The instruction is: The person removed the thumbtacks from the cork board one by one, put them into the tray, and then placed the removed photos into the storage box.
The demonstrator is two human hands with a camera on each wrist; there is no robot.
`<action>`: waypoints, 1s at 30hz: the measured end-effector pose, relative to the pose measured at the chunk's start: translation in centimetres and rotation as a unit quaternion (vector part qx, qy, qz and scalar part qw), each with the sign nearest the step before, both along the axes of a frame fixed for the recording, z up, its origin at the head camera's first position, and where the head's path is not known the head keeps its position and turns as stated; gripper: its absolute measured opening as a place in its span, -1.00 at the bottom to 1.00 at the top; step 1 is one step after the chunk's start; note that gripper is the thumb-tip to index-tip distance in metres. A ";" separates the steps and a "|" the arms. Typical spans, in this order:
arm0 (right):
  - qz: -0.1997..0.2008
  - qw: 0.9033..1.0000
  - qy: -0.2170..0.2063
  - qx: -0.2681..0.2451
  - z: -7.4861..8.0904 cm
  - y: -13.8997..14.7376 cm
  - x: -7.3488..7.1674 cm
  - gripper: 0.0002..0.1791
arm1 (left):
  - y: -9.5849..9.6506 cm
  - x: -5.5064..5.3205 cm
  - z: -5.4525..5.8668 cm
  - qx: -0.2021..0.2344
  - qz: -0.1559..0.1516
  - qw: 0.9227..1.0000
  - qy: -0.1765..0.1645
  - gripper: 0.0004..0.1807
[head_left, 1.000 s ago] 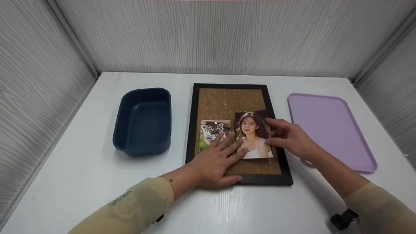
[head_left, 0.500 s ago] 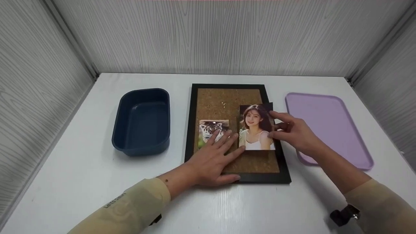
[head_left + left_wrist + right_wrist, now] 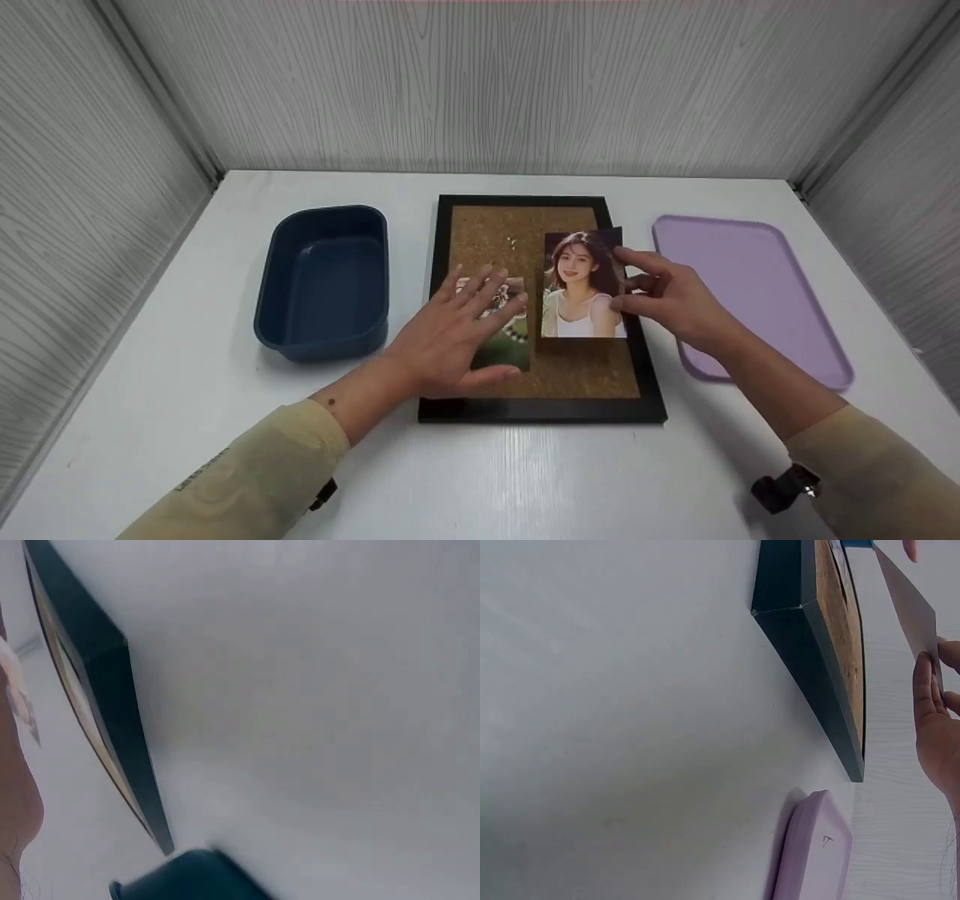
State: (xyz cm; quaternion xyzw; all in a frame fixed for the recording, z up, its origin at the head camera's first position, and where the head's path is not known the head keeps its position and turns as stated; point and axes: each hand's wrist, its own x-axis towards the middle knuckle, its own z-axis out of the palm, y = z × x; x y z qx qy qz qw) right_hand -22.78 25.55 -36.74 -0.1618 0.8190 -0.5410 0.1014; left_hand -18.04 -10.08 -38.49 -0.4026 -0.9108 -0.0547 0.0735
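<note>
Over corkbd (image 3: 517,259); photo (image 3: 582,289) in R fingers (image 3: 643,262)

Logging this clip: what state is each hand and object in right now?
Corkboard: flat, face up
Portrait photo: held above the corkboard
Green photo: lying on the corkboard, partly covered
Navy bin: upright, open-topped
Purple tray: flat, face up
Left hand: fingers spread over the green photo
Right hand: pinching the portrait photo's right edge

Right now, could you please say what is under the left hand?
A small photo, its green corner showing, on the cork board; the left hand covers much of the photo.
</note>
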 end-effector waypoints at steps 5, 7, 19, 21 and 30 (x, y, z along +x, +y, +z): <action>0.000 1.000 0.007 0.009 0.2 -0.5 -0.1 -0.16 | -2.5 -0.2 0.7 0.018 0.030 0.999 -0.001 0.01; 0.003 1.000 0.008 0.006 0.3 -0.8 -0.1 -0.16 | -3.6 -0.3 0.9 0.018 0.048 0.999 0.006 0.02; 0.020 1.000 0.012 0.007 0.9 -2.3 -0.3 -0.15 | -9.6 0.0 2.0 0.042 0.132 0.990 0.020 0.05; 0.021 1.000 0.016 0.012 1.0 -2.6 -0.4 -0.15 | -10.5 0.2 2.1 0.042 0.145 0.988 0.019 0.07; 0.037 0.999 0.026 0.003 1.5 -4.1 -0.6 -0.16 | -15.0 1.2 2.0 0.057 0.200 0.978 0.006 0.14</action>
